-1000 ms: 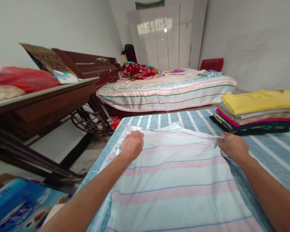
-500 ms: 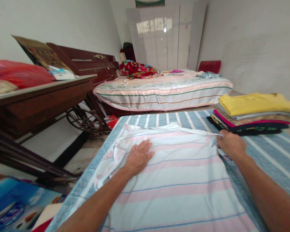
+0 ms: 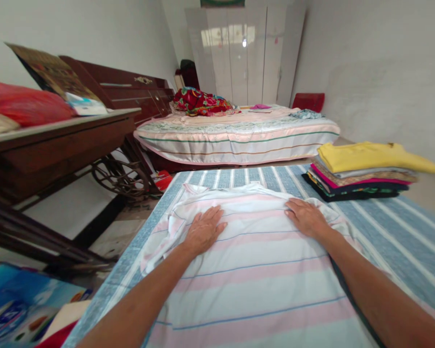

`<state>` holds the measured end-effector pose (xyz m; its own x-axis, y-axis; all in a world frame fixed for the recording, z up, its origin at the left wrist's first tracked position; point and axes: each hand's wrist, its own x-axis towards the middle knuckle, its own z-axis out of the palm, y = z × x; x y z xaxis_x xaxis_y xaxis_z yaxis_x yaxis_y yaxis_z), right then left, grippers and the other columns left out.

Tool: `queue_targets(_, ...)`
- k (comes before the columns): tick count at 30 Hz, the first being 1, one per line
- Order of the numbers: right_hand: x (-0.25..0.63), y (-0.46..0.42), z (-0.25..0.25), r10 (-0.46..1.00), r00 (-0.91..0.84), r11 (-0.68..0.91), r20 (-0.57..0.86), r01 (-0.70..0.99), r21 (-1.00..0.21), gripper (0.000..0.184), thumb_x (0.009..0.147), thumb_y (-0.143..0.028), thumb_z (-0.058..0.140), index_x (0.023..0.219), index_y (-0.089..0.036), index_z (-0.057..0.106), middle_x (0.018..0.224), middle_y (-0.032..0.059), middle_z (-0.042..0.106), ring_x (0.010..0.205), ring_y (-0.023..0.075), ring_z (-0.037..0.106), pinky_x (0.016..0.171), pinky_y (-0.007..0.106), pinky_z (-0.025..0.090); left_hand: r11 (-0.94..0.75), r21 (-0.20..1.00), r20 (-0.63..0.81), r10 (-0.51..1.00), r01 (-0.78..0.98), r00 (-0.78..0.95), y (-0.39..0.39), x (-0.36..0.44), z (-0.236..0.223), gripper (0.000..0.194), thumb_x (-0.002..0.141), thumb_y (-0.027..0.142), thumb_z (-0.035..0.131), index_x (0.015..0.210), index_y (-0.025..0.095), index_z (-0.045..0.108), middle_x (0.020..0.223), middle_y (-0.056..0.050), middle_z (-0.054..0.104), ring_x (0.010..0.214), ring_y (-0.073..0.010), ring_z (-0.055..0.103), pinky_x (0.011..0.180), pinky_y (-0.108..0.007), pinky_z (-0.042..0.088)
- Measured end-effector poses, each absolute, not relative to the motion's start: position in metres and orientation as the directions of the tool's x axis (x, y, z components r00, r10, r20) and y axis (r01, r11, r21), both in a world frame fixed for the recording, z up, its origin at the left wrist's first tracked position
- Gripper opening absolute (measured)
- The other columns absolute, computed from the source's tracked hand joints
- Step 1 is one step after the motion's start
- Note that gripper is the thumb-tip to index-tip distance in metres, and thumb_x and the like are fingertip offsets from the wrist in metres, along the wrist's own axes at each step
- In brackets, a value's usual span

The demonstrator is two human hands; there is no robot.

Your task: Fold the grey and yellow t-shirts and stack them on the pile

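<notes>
A striped shirt (image 3: 246,270), white with pink bands and thin blue lines, lies spread over the blue-and-white striped cover (image 3: 239,180). My left hand (image 3: 205,230) rests flat on its upper left part, fingers stretched out and holding nothing. On the upper right part, close to the far edge, my right hand (image 3: 306,217) lies palm down with its fingers extended. Some shirt fabric shows crumpled beyond each hand. The near end of the shirt runs out of view at the bottom.
A stack of folded clothes (image 3: 362,171), topped by a yellow one, sits at the right. Beyond is a bed (image 3: 239,140) before a wardrobe (image 3: 235,58). A sewing machine table (image 3: 65,137) stands left, above a blue printed box (image 3: 25,299).
My right hand has let go of the shirt's far right corner and moved left, flattening onto the fabric. The right sleeve area now lies folded outward. My left hand has stayed put.
</notes>
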<state>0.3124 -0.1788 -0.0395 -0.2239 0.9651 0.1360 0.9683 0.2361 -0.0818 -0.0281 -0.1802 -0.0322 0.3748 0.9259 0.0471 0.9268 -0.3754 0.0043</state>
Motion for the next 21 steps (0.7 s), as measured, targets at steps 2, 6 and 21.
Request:
queue_targets(2,0.314,-0.181,-0.040,0.973,-0.180,0.188,0.144,0.981,-0.045,0.033,0.093,-0.029,0.036,0.119,-0.018,0.053,0.132,0.0108,0.049,0.119,0.0230,0.045,0.098,0.038,0.032,-0.367,-0.016,0.030,0.930,0.930,0.367,-0.180,-0.026,-0.030,0.049,0.092,0.042,0.029,0.136,0.024,0.038,0.148,-0.006,0.031,0.135,-0.0213,0.027,0.108,-0.046,0.023)
queue_targets(6,0.304,-0.198,-0.021,0.979,-0.134,0.137,0.155,0.991,-0.008,0.031,0.093,-0.026,0.036,0.116,-0.016,0.054,0.125,0.0141,0.053,0.117,0.0252,0.045,0.098,0.040,0.030,-0.314,-0.048,-0.009,0.949,0.948,0.314,-0.189,-0.013,-0.018,0.046,0.092,0.037,0.032,0.135,0.024,0.039,0.149,-0.007,0.030,0.136,-0.0233,0.027,0.107,-0.050,0.024)
queue_targets(21,0.342,-0.374,-0.008,0.993,0.039,-0.061,-0.113,0.978,-0.200,0.026,0.087,-0.035,0.045,0.078,-0.021,0.065,0.078,0.0049,0.069,0.078,0.0198,0.064,0.063,0.025,0.038,-0.089,0.137,0.254,0.966,0.987,0.052,-0.393,-0.097,0.014,0.036,0.084,0.041,0.036,0.100,0.020,0.061,0.106,-0.011,0.067,0.102,-0.0256,0.061,0.093,-0.035,0.045)
